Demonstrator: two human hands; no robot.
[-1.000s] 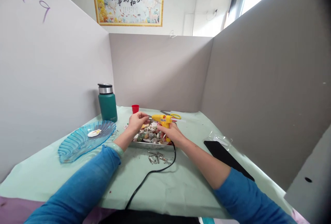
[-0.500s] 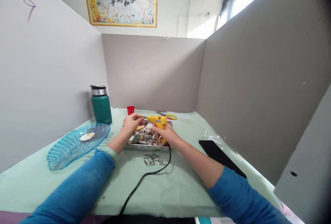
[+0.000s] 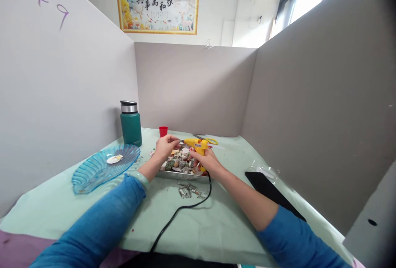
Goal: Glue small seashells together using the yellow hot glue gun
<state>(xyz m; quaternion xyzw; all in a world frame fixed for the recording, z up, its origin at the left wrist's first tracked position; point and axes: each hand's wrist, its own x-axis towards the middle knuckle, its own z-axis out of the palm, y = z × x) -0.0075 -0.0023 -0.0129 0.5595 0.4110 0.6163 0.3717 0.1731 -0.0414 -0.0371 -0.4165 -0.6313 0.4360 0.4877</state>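
My right hand (image 3: pixel 206 160) grips a yellow hot glue gun (image 3: pixel 197 144) by its handle, nozzle pointing left. At the nozzle's tip is my left hand (image 3: pixel 166 147), its thumb and fingers pinched together on something small that I cannot make out. Both hands are above a metal tray (image 3: pixel 177 175) heaped with seashells (image 3: pixel 182 161). In front of the tray lies a small pile of silvery metal clips (image 3: pixel 188 190). A black cord (image 3: pixel 182 207) runs from the glue gun's handle down to the table's front edge.
Left of my arms, a blue shell-shaped dish (image 3: pixel 89 177) holds one white shell (image 3: pixel 114 159); a green bottle (image 3: pixel 131 128) stands behind it. Behind the tray are a red cup (image 3: pixel 163 131) and yellow-handled scissors (image 3: pixel 211 140). A black flat object (image 3: pixel 272 193) and clear plastic bag (image 3: pixel 266 170) lie right.
The view has turned slightly left, so everything sits further right in the picture. Both hands keep the same hold, with the glue gun's nozzle still at my left fingertips.
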